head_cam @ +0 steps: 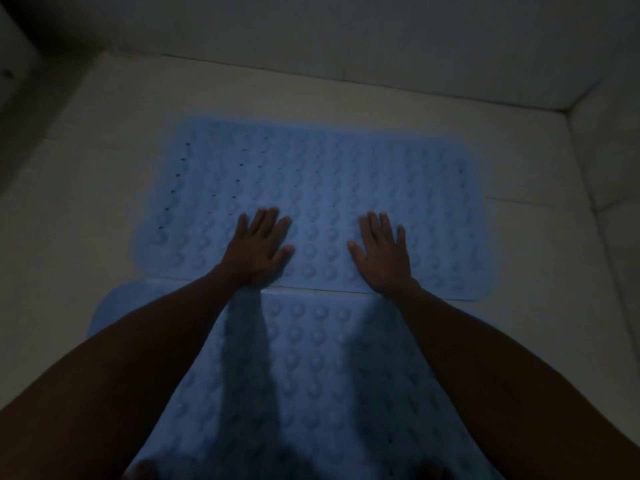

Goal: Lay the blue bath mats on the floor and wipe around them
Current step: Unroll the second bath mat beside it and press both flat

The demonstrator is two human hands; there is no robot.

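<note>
Item: far blue studded rubber bath mat (322, 174), flat on the pale tiled floor (86, 188), its near edge meeting the near blue studded rubber bath mat (311, 368). On the far mat's near-left: left hand (258, 247), fingers spread, palm down, gripping nothing, probably pressing it flat. Near-right: right hand (382, 252), likewise splayed and empty. No cloth visible.

The room is dim. A pale tiled floor (415, 95) spreads out, crossed by thin grout lines. Light walls (346, 32) rise at the far side and on the right, meeting in a corner at the upper right. At the upper left a dark, shadowed corner (41, 64) swallows the detail.
</note>
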